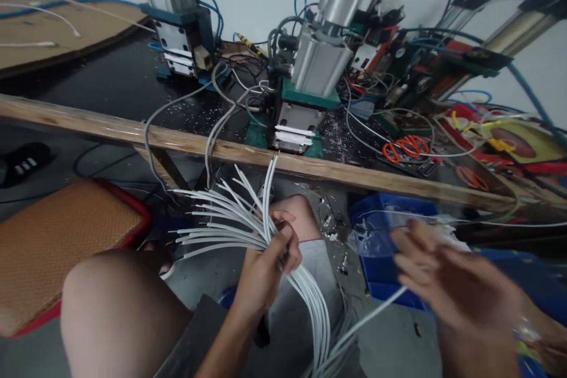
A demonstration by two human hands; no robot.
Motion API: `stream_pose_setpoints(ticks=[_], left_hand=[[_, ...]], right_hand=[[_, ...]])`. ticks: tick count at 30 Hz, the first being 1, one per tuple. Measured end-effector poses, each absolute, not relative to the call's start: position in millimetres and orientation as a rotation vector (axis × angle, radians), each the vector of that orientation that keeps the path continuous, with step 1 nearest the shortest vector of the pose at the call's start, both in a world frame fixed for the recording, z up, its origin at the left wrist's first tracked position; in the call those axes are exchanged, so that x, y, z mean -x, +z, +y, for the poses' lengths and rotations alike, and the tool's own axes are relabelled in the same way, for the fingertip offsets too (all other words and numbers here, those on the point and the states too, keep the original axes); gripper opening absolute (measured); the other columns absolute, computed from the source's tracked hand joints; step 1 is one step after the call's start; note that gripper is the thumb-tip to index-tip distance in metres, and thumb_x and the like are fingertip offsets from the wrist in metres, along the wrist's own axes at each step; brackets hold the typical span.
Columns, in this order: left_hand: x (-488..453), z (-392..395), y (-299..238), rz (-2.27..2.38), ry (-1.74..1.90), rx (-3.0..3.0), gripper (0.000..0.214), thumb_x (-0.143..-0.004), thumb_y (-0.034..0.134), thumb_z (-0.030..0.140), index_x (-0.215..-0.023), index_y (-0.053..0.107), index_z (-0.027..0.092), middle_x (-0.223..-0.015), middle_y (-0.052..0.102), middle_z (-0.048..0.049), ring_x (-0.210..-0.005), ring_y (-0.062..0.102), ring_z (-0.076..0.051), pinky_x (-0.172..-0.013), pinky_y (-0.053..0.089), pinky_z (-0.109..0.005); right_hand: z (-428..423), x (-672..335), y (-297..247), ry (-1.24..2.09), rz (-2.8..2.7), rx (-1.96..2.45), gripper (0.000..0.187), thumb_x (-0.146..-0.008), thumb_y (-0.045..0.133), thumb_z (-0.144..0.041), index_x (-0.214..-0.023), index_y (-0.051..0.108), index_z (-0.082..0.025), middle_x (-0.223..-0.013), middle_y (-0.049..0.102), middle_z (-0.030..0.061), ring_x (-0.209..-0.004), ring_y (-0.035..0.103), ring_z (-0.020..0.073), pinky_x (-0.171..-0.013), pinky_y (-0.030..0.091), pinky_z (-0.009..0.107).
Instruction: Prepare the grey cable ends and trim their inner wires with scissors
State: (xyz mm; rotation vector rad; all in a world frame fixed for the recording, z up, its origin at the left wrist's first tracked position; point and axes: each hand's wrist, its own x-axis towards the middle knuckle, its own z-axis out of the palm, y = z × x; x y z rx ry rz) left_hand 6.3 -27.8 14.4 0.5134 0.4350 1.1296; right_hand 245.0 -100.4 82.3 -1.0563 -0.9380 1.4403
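My left hand point(268, 263) is closed around a thick bundle of white cables point(312, 301) above my lap. Their cut ends fan out to the left and up, with short bare tips on several of them; the lengths below the fist curve down between my knees. To the right, my right hand point(456, 277) is raised and smeared by motion, its fingers curled. A single white cable point(376, 311) runs from the lower bundle up to those fingers, which appear to grip it. Just beyond the fanned ends, a pneumatic press point(305, 88) with white-edged jaws stands at the bench edge.
The black bench point(110, 88) has a wooden front edge. A second press point(177, 35) stands left, and cardboard point(101, 12) lies behind it. Orange cable coils point(405, 147) and hoses sit right. Blue bins point(376, 271) stand below; a woven-top stool point(75, 236) is at left.
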Motion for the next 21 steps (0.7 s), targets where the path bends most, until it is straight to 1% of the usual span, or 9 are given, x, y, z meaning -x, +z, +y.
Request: stream_pose_setpoints(ticks=[3,5,7,8,9,10,12,16,21], left_hand=[[-3.3,-28.0,17.7,0.406,1.114,-0.407,0.028,-0.089,0.075,0.038,-0.087,0.056,0.018,-0.051,0.035,0.0109,-0.039,0.024,-0.002,-0.044,0.026,-0.017],[-1.9,-31.7,20.0,0.382,1.110,-0.417,0.037,-0.089,0.075,0.042,-0.077,0.050,0.018,-0.048,0.025,0.0125,-0.038,0.020,-0.002,-0.044,0.024,-0.017],[-1.6,-37.7,21.2,0.397,1.133,-0.489,0.038,-0.090,0.074,0.044,-0.076,0.051,0.018,-0.047,0.022,0.0127,-0.038,0.019,-0.002,-0.044,0.025,-0.017],[-1.6,-41.1,21.2,0.434,1.150,-0.521,0.035,-0.091,0.074,0.044,-0.080,0.054,0.018,-0.047,0.024,0.0123,-0.039,0.022,-0.003,-0.045,0.026,-0.017],[-1.6,-44.5,20.8,0.485,1.167,-0.544,0.032,-0.090,0.075,0.044,-0.084,0.056,0.018,-0.048,0.029,0.0116,-0.041,0.026,-0.004,-0.046,0.027,-0.017],[-1.5,-47.7,20.2,0.545,1.184,-0.555,0.032,-0.089,0.076,0.044,-0.090,0.058,0.018,-0.050,0.033,0.0110,-0.043,0.029,-0.004,-0.046,0.028,-0.017],[-0.7,-52.8,19.1,0.654,1.188,-0.569,0.036,-0.085,0.080,0.046,-0.099,0.060,0.019,-0.055,0.040,0.0096,-0.047,0.033,-0.005,-0.047,0.030,-0.017],[1.7,-56.3,19.7,0.771,1.207,-0.605,0.042,-0.080,0.083,0.050,-0.093,0.061,0.016,-0.066,0.052,0.0052,-0.050,0.039,-0.005,-0.046,0.034,-0.016],[0.5,-54.4,21.7,0.758,1.260,-0.486,0.045,-0.075,0.086,0.050,-0.090,0.060,0.017,-0.052,0.038,0.0099,-0.045,0.030,-0.005,-0.044,0.029,-0.016]], right_hand=[[-91.5,-257.0,118.2,1.050,-0.986,1.120,0.037,-0.091,0.072,-0.061,-0.085,0.067,-0.026,-0.060,0.026,-0.0027,-0.043,0.035,0.0051,-0.035,0.012,0.023],[-85.8,-245.0,127.0,0.806,-1.074,1.152,0.038,-0.094,0.068,-0.065,-0.093,0.070,-0.027,-0.056,0.028,-0.0029,-0.039,0.033,0.0048,-0.033,0.010,0.025],[-81.8,-216.6,121.7,0.574,-1.264,1.222,0.033,-0.100,0.062,-0.060,-0.096,0.071,-0.028,-0.054,0.034,-0.0029,-0.039,0.033,0.0069,-0.032,0.018,0.025],[-80.6,-198.7,115.3,0.471,-1.409,1.350,0.030,-0.106,0.055,-0.052,-0.100,0.071,-0.027,-0.057,0.045,-0.0010,-0.044,0.041,0.0092,-0.036,0.026,0.025],[-79.9,-180.3,107.4,0.424,-1.606,1.408,0.030,-0.109,0.050,-0.044,-0.099,0.070,-0.025,-0.062,0.051,-0.0001,-0.054,0.052,0.0113,-0.043,0.036,0.025],[-79.8,-162.9,98.9,0.425,-1.728,1.411,0.030,-0.110,0.046,-0.035,-0.092,0.067,-0.022,-0.070,0.056,0.0005,-0.064,0.057,0.0120,-0.053,0.042,0.025],[-81.2,-135.7,83.1,0.486,-1.825,1.390,0.027,-0.110,0.043,-0.023,-0.088,0.058,-0.020,-0.079,0.058,-0.0006,-0.073,0.058,0.0101,-0.064,0.043,0.023],[-86.0,-117.4,66.4,0.586,-1.808,1.360,0.026,-0.110,0.040,-0.020,-0.085,0.049,-0.019,-0.080,0.050,-0.0023,-0.073,0.052,0.0093,-0.068,0.040,0.022],[-85.8,-121.2,64.5,0.627,-1.806,1.361,0.025,-0.110,0.040,-0.020,-0.087,0.050,-0.020,-0.081,0.049,-0.0029,-0.075,0.052,0.0093,-0.070,0.040,0.022]])
